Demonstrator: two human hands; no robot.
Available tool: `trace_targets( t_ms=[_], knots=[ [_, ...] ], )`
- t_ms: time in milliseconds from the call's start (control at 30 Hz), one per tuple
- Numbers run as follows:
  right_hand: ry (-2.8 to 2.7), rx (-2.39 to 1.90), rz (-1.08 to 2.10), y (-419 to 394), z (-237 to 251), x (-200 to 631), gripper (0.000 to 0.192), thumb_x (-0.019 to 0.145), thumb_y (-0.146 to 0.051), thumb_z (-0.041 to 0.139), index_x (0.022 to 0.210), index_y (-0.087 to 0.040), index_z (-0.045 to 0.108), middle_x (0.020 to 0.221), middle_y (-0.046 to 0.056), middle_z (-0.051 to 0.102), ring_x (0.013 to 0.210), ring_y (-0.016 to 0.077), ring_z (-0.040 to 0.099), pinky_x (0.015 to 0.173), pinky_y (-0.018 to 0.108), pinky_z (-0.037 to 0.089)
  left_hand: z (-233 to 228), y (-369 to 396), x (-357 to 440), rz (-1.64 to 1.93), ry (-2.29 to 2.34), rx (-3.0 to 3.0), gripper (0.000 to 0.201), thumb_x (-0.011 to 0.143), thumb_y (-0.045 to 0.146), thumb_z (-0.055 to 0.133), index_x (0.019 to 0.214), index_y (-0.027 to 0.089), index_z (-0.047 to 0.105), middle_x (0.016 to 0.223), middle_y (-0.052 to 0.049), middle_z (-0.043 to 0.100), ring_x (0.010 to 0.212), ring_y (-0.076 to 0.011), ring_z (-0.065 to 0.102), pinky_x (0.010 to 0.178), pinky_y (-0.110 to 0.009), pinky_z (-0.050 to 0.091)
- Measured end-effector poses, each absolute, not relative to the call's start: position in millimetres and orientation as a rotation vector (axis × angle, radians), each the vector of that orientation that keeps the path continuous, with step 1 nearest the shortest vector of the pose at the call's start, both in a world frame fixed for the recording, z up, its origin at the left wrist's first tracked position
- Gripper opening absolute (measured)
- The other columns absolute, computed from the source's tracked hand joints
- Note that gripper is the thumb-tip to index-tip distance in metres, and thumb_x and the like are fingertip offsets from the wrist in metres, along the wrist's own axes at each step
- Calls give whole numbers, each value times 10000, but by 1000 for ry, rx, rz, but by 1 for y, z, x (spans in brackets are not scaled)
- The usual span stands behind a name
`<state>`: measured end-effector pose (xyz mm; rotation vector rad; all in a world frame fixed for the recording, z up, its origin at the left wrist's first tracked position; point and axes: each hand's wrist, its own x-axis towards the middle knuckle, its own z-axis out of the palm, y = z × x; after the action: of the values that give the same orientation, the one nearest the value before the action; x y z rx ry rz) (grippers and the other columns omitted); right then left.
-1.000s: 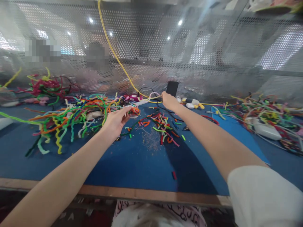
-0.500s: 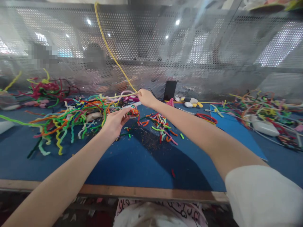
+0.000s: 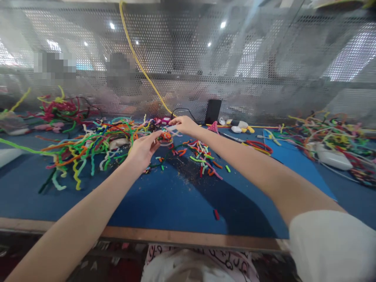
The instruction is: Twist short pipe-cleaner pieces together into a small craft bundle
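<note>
My left hand holds a small coiled bundle of orange and red pipe cleaners above the blue table. My right hand is just beyond it, fingers pinched on a pale pipe cleaner end that touches the bundle. A pile of long multicoloured pipe cleaners lies left of my left hand. Short cut pipe cleaner pieces lie under my right forearm.
A perforated metal screen closes the table's far side, with a yellow cable hanging down it. A black phone leans on the screen. More pipe cleaner heaps and a white glue gun lie right; a red tangle sits far left.
My right hand has come back from the far middle of the table, leftward and toward the bundle, bringing a pale pipe cleaner to it. My left hand has stayed nearly still.
</note>
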<state>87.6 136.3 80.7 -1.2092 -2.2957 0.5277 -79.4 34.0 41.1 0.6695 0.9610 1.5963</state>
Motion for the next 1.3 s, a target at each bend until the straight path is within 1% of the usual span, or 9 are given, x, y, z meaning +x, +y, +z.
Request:
trace_targets(
  t_ms=[67,167,267,333,433,667,967,1133,1300],
  knots=[
    [-2349,-1138,721,119,81,96,401,863,-28,540,1187,-148,743,1219,65,757,1120,196,686,975,306,518,42,34,-79,1605,954,657,215,611,184,918,654,141,713,595,45,614,550,-40,559,628,-149,545],
    [-2449,-1007,1018,94,75,110,332,826,-136,662,1115,-234,793,1149,12,790,1065,169,712,931,258,535,44,33,-79,1605,939,639,224,615,183,918,645,143,700,585,44,612,557,-43,564,634,-146,543],
    [-2446,-966,1143,83,63,122,204,829,-319,732,976,-213,826,1014,42,812,979,174,728,920,267,537,47,32,-78,1596,924,619,181,658,157,887,664,132,708,642,17,664,579,-45,582,636,-145,543],
    [-2400,-974,1169,82,56,128,229,842,-379,722,904,-185,826,935,62,810,906,174,730,889,279,546,48,31,-77,1594,920,603,150,694,138,858,671,126,710,660,9,677,582,-44,585,632,-142,538],
    [-2302,-1017,1194,83,52,135,271,839,-420,722,910,-178,823,875,65,802,819,172,723,819,296,564,49,30,-77,1590,921,579,136,730,120,825,665,125,706,649,8,670,577,-44,586,632,-142,536],
    [-2059,-1168,1112,80,64,151,168,706,-333,856,809,-203,827,853,51,798,790,167,691,808,293,545,51,31,-77,1592,907,542,136,744,110,817,666,134,709,639,8,672,570,-49,595,616,-136,538],
    [-1774,-1177,1449,65,70,160,291,691,-351,900,886,-162,799,878,92,797,758,166,746,785,312,633,52,28,-74,1572,875,483,169,810,85,762,665,129,688,629,10,679,527,-44,605,584,-127,556],
    [-1725,-1197,1483,51,64,172,381,601,-273,956,933,-143,822,843,88,800,710,142,728,714,248,617,52,30,-77,1565,867,427,208,861,82,717,664,132,674,592,18,663,526,-51,629,548,-121,550],
    [-1678,-1219,1468,37,62,186,348,600,-184,949,922,-139,822,823,65,796,686,111,704,695,207,588,50,32,-78,1559,840,422,192,885,96,702,695,124,688,623,6,683,545,-56,650,539,-115,554]
  ],
)
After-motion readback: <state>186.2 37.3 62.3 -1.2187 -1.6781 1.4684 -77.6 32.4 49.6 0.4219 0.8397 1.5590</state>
